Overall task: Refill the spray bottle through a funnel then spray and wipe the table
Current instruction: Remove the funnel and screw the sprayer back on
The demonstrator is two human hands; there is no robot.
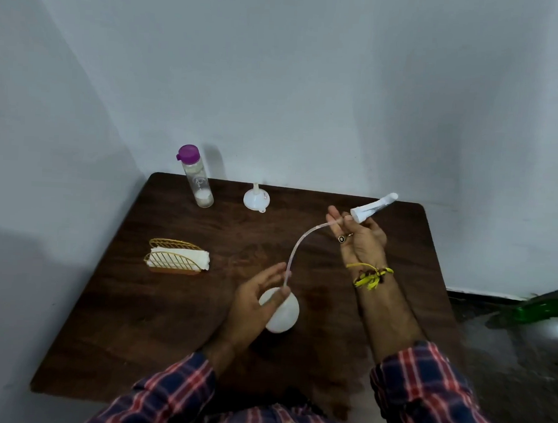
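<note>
Head view looks steeply down, near, onto a table (135,333) against a wall (310,83)

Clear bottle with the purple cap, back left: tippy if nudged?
Probably. The clear bottle with the purple cap stands tall and narrow on the brown table. It looks mostly empty, with only something white at the bottom, so likely light.

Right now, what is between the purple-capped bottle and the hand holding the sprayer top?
The white funnel sits upside down on the table between the bottle and the right hand, in the head view.
</note>
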